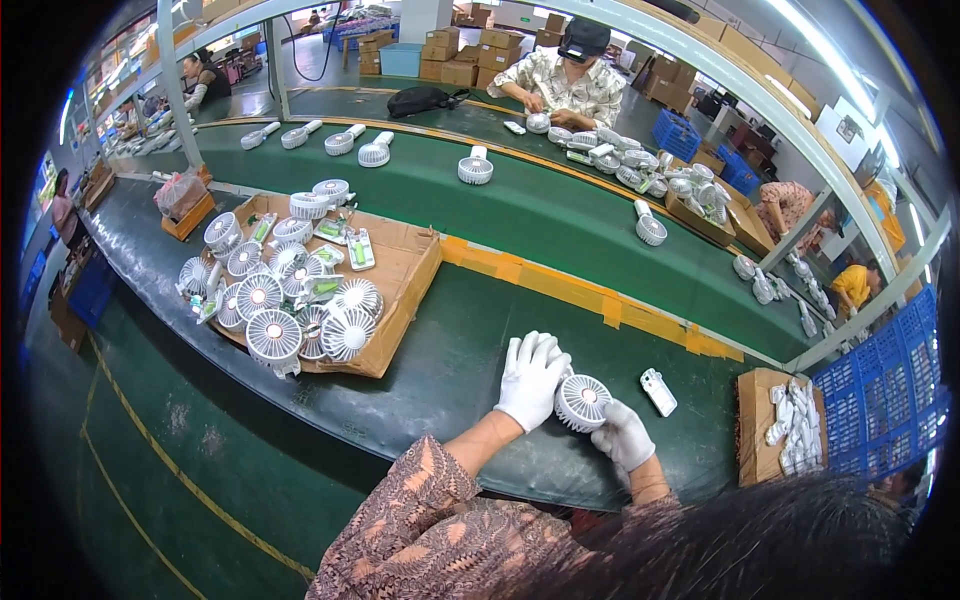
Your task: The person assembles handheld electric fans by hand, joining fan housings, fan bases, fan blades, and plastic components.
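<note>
A white handheld fan (583, 403), its round grille facing up, is between my two white-gloved hands over the near bench. My right hand (623, 437) grips the grille's right rim with bent fingers. Against the opposite side lies my left hand (533, 380), palm down, its fingers close together and curved over the fan's edge. The fan's handle does not show; my left hand may cover it. To the right, a white handle cover (658, 392) rests alone on the dark green surface.
A cardboard tray (400, 325) heaped with fans stands at left. Orange tape (540, 280) edges the green belt (400, 205), which carries spaced fans. At right are a carton (755, 425) of white parts and a blue crate (880, 390). A co-worker (565, 85) sits across.
</note>
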`<action>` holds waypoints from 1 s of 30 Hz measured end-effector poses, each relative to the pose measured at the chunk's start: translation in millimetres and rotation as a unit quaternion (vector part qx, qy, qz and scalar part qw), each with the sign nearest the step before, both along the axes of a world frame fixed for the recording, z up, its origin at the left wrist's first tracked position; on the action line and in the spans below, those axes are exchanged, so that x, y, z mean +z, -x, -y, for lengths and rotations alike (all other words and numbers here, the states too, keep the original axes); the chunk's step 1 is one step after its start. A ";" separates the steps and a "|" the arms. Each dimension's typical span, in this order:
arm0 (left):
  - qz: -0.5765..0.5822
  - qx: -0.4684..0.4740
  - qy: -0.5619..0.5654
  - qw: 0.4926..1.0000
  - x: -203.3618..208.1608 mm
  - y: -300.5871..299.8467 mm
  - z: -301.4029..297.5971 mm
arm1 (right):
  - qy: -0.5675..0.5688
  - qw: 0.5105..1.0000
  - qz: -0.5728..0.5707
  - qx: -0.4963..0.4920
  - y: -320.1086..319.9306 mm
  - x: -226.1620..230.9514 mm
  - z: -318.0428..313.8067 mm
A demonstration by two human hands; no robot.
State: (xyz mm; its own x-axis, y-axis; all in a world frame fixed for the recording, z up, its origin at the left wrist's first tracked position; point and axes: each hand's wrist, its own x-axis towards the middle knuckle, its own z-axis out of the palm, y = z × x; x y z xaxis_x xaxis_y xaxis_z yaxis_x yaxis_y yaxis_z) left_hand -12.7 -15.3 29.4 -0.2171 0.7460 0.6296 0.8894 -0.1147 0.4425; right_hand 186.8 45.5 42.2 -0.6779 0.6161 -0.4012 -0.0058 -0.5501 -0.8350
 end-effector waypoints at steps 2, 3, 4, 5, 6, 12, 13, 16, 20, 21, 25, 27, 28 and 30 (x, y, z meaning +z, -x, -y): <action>0.017 0.005 -0.005 1.000 8.3 2.1 3.9 | 0.030 0.997 0.035 -0.063 10.3 3.3 -11.2; 0.022 0.021 -0.027 0.999 10.4 2.9 8.4 | 0.035 0.996 0.041 -0.074 19.2 4.4 -19.1; 0.026 0.037 -0.048 0.998 10.3 4.0 13.2 | 0.042 0.997 0.006 -0.059 31.5 -0.6 -31.6; 0.027 0.056 -0.062 0.996 4.6 7.8 17.5 | 0.051 0.998 -0.028 -0.040 49.3 -10.9 -48.6; 0.038 0.058 -0.064 0.995 5.6 7.3 20.5 | 0.024 0.995 -0.084 -0.047 66.8 -18.8 -68.0; 0.033 0.086 -0.059 0.994 -3.6 19.1 26.2 | 0.008 0.976 -0.187 -0.113 132.7 -39.7 -153.4; 0.029 0.101 -0.053 0.993 -8.0 24.3 32.2 | -0.036 0.980 -0.165 -0.102 139.0 -43.1 -141.7; 0.030 0.108 -0.018 0.993 -11.5 26.5 39.3 | -0.089 0.984 -0.145 -0.055 134.7 -45.8 -124.6; 0.008 0.073 -0.027 0.997 1.1 20.7 36.0 | -0.100 0.983 -0.150 -0.026 106.9 -46.4 -119.6; -0.009 0.087 -0.032 0.996 9.0 27.6 41.2 | -0.109 0.986 -0.125 -0.028 105.1 -41.8 -110.1; -0.073 0.160 -0.036 0.984 52.6 80.9 61.3 | -0.138 0.987 -0.080 -0.002 87.4 -36.5 -90.0; -0.111 0.244 -0.060 0.962 61.2 124.1 79.9 | -0.128 0.989 -0.072 0.018 84.9 -37.4 -79.9; -0.135 0.285 -0.064 0.947 67.0 146.2 91.9 | -0.127 0.989 -0.076 0.014 80.9 -37.1 -77.6; -0.177 0.407 -0.040 0.895 65.8 191.3 121.2 | -0.122 0.988 -0.089 0.024 77.6 -33.9 -68.8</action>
